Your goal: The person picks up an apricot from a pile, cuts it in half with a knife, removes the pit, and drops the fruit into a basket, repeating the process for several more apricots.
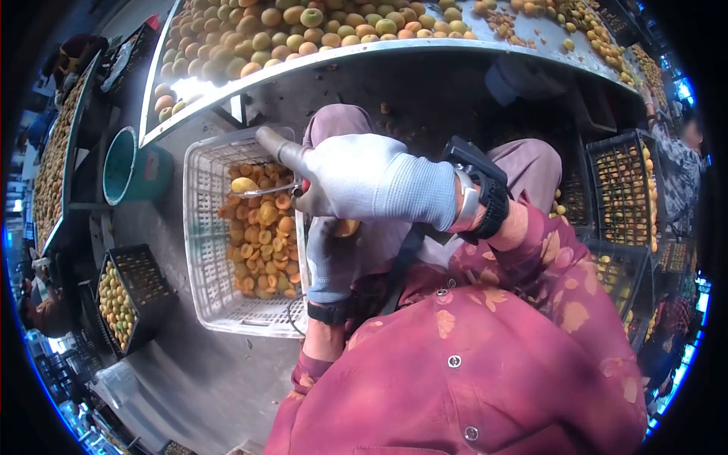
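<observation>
My right hand (356,178), in a pale knitted glove with dark fingertips, is closed on a thin metal tool (273,191) with a bit of red at its grip. The tool points left over a white plastic basket (199,250), and a yellow apricot half (244,185) overlaps its far end. Just below, my gloved left hand (327,258) is wrapped round a piece of apricot (346,227), partly hidden under the right hand. Many orange apricot halves (262,258) lie in the basket beside my knees.
A metal-edged table (364,50) heaped with whole apricots (303,30) stands ahead. To the left are a green bucket (121,171) and a black crate (140,296) of apricots. More black crates (622,189) stand on the right, near another person (675,167).
</observation>
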Available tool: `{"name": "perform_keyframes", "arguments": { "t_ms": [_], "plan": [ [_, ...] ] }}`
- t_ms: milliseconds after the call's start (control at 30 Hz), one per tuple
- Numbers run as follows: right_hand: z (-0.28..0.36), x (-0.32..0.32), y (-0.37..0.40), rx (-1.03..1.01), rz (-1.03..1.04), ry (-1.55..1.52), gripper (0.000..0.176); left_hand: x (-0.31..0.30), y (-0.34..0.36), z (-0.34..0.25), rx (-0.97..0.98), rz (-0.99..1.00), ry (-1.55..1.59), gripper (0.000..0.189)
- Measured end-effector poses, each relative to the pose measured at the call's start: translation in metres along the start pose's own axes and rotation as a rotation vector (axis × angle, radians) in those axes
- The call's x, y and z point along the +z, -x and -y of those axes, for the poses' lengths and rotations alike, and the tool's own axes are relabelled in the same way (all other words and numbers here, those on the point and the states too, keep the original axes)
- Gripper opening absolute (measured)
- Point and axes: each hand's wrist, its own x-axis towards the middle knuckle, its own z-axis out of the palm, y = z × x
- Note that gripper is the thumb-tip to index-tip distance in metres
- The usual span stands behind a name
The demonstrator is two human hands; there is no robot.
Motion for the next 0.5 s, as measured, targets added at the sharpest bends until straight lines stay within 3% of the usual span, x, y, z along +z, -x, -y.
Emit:
{"name": "perform_keyframes", "arguments": {
  "t_ms": [67, 100, 133, 200, 233, 267, 333, 400, 433, 467, 500],
  "plan": [
    [-0.011, 0.001, 0.002, -0.036, -0.007, -0.065, 0.066, 0.000, -0.003, -0.021, -0.693, -0.194, 0.987, 0.020],
    [-0.021, 0.009, 0.008, -0.024, -0.253, -0.191, 0.051, 0.000, -0.008, -0.018, -0.650, -0.073, 1.005, 0.028],
    [-0.025, 0.017, 0.008, 0.058, -0.419, -0.514, 0.038, -0.002, -0.011, -0.017, -0.652, -0.077, 1.008, 0.028],
    [-0.028, 0.006, 0.023, 0.029, -0.539, -0.570, 0.029, -0.002, -0.017, -0.017, -0.641, 0.087, 0.906, 0.060],
    [-0.024, 0.002, 0.027, 0.187, -0.525, -1.003, 0.025, 0.001, -0.020, -0.019, -0.666, 0.055, 0.820, 0.068],
    [-0.026, 0.007, 0.028, 0.188, -0.526, -1.002, 0.025, 0.002, -0.019, -0.019, -0.667, 0.057, 0.821, 0.068],
    [-0.034, 0.023, 0.027, -0.211, -0.865, -0.961, 0.028, 0.004, -0.018, -0.020, -0.480, 0.095, 0.604, 0.049],
    [-0.031, 0.029, 0.028, -0.217, -0.980, -0.840, 0.030, 0.007, -0.020, -0.028, -0.532, 0.080, 0.609, 0.057],
    [-0.029, 0.032, 0.032, -0.146, -1.032, -0.626, 0.031, 0.008, -0.020, -0.032, -0.582, 0.060, 0.614, 0.065],
    [-0.027, 0.033, 0.035, -0.076, -1.074, -0.410, 0.031, 0.012, -0.020, -0.033, -0.582, 0.062, 0.614, 0.065],
    [-0.028, 0.037, 0.036, -0.075, -1.075, -0.410, 0.031, 0.017, -0.020, -0.035, -0.646, -0.012, 0.654, 0.063]
  ]
}}
